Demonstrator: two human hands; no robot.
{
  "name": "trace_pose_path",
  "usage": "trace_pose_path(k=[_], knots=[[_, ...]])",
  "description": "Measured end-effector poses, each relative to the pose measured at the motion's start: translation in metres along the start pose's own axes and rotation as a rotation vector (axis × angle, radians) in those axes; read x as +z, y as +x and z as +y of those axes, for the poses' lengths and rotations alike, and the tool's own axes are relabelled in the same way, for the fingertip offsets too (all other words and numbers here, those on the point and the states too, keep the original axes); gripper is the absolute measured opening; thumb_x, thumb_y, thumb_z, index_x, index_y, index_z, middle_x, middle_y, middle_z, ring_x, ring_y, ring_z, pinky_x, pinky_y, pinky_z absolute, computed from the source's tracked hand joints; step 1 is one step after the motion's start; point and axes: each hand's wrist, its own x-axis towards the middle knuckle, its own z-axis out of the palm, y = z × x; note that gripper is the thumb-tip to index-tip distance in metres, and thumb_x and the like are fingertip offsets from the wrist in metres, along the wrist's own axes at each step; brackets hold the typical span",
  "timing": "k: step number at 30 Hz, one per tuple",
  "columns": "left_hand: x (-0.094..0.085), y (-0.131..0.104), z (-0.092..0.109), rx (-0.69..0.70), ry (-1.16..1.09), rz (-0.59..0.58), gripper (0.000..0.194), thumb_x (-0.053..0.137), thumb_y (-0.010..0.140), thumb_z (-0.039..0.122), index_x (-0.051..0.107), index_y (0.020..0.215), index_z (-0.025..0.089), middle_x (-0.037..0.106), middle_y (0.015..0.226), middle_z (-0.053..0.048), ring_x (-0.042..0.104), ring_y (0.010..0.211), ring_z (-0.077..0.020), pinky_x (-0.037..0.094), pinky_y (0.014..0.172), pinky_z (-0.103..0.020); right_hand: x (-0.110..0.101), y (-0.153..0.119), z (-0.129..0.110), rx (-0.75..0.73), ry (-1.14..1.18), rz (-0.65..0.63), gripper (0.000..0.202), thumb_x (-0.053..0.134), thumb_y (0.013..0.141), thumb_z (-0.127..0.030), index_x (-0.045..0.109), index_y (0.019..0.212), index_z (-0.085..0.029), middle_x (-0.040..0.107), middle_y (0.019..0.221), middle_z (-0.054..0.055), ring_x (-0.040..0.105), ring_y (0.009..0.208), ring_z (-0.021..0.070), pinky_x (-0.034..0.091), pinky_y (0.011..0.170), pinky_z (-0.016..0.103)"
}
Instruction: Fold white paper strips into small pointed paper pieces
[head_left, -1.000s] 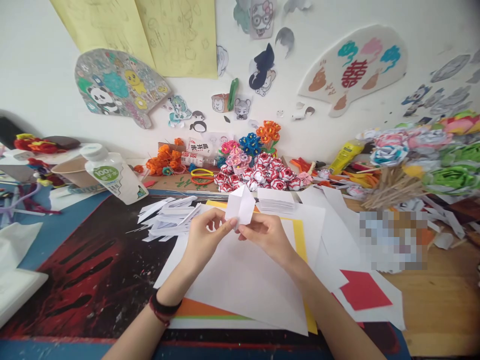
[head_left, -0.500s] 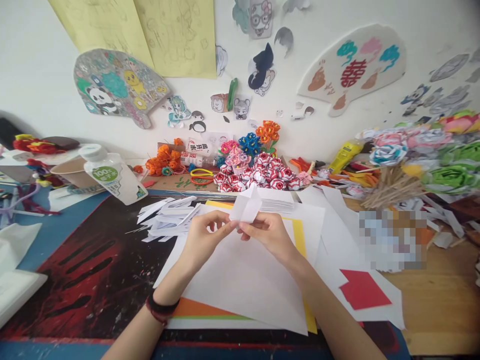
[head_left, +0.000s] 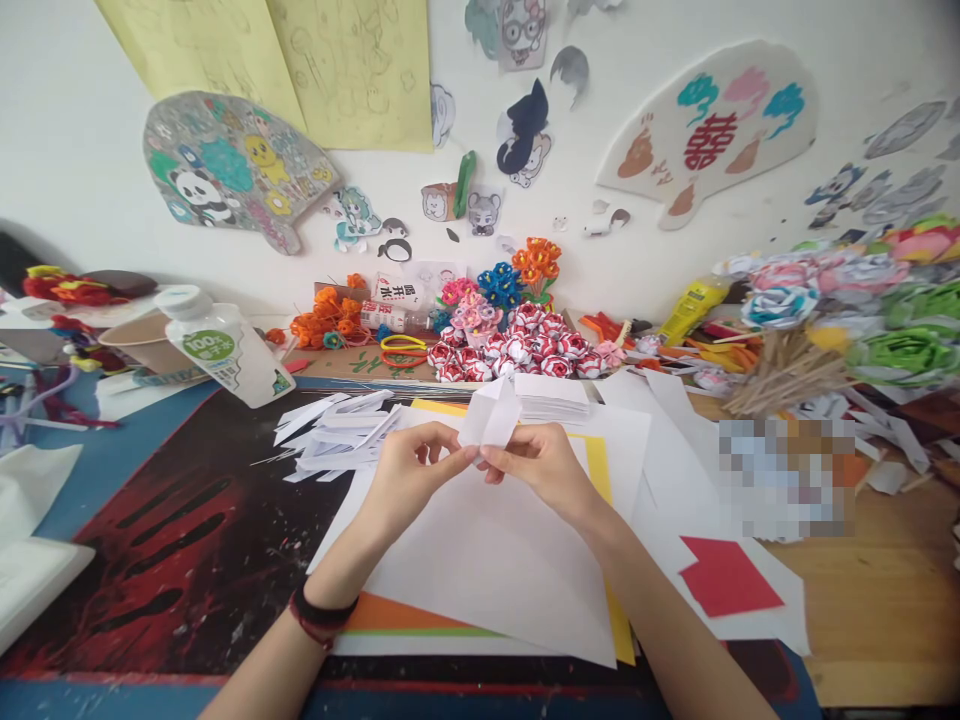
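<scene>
My left hand (head_left: 409, 478) and my right hand (head_left: 541, 465) meet above a large white sheet (head_left: 487, 565) and pinch the lower edge of a small folded white paper piece (head_left: 491, 417) between their fingertips. The piece stands up from my fingers, tilted slightly to the right. A dark band circles my left wrist. Under the white sheet lie yellow and orange sheets. A heap of cut white paper strips (head_left: 337, 435) lies just left of my left hand, and a small stack of white paper squares (head_left: 551, 397) lies just behind the folded piece.
A white plastic bottle (head_left: 221, 347) leans at back left beside a paper cup (head_left: 146, 343). Red-and-white paper roses (head_left: 517, 350) and orange flowers (head_left: 326, 318) line the wall. Wooden sticks (head_left: 780, 375) and larger paper flowers crowd the right. A red square (head_left: 727, 578) lies near my right forearm.
The folded paper piece has tipped from upright to leaning right, and both hands have shifted slightly with it. The camera has dipped a little.
</scene>
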Motion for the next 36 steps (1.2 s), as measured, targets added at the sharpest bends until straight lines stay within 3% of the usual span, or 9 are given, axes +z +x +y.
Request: trace_pose_path(k=[10, 14, 23, 28, 36], knots=[[-0.0028, 0.0004, 0.0036, -0.01, 0.025, -0.029, 0.023, 0.07, 0.073, 0.037, 0.066, 0.067, 0.015, 0.054, 0.06, 0.002, 0.033, 0.057, -0.0095, 0.025, 0.054, -0.025, -0.0008, -0.0009, 0.0002, -0.002, -0.045, -0.028, 0.024, 0.071, 0.076, -0.036, 0.075, 0.083, -0.013, 0.071, 0.071, 0.007, 0.064, 0.06, 0.0162, 0.053, 0.061, 0.029], [-0.003, 0.0004, 0.0023, -0.028, 0.041, -0.037, 0.026, 0.069, 0.074, 0.039, 0.066, 0.066, 0.015, 0.044, 0.055, 0.004, 0.029, 0.055, -0.0094, 0.023, 0.053, -0.025, 0.0006, -0.0016, -0.0011, -0.012, -0.046, -0.021, 0.022, 0.069, 0.078, -0.033, 0.076, 0.084, -0.013, 0.071, 0.074, 0.008, 0.063, 0.06, 0.015, 0.053, 0.061, 0.029], [-0.0056, 0.0014, 0.004, 0.011, 0.082, -0.077, 0.027, 0.067, 0.076, 0.041, 0.068, 0.067, 0.016, 0.054, 0.059, 0.002, 0.033, 0.056, -0.0099, 0.025, 0.053, -0.025, 0.0022, -0.0014, 0.001, -0.039, -0.032, 0.012, 0.017, 0.072, 0.074, -0.029, 0.075, 0.079, -0.013, 0.069, 0.071, 0.005, 0.06, 0.058, 0.0132, 0.052, 0.057, 0.026], [-0.0085, 0.0008, 0.0061, 0.048, 0.028, -0.116, 0.027, 0.061, 0.082, 0.041, 0.07, 0.073, 0.017, 0.066, 0.074, -0.001, 0.042, 0.061, -0.0115, 0.032, 0.057, -0.024, 0.0036, -0.002, -0.0025, -0.031, -0.027, 0.032, 0.016, 0.07, 0.075, -0.029, 0.074, 0.076, -0.014, 0.069, 0.069, 0.004, 0.06, 0.057, 0.013, 0.052, 0.058, 0.027], [-0.0068, -0.0004, 0.0012, 0.019, 0.028, -0.039, 0.029, 0.065, 0.078, 0.042, 0.065, 0.065, 0.016, 0.059, 0.062, 0.0, 0.041, 0.057, -0.011, 0.033, 0.056, -0.024, 0.0046, -0.003, -0.0052, 0.009, -0.034, 0.01, 0.018, 0.07, 0.074, -0.031, 0.074, 0.077, -0.014, 0.07, 0.072, 0.006, 0.061, 0.058, 0.0137, 0.053, 0.059, 0.028]])
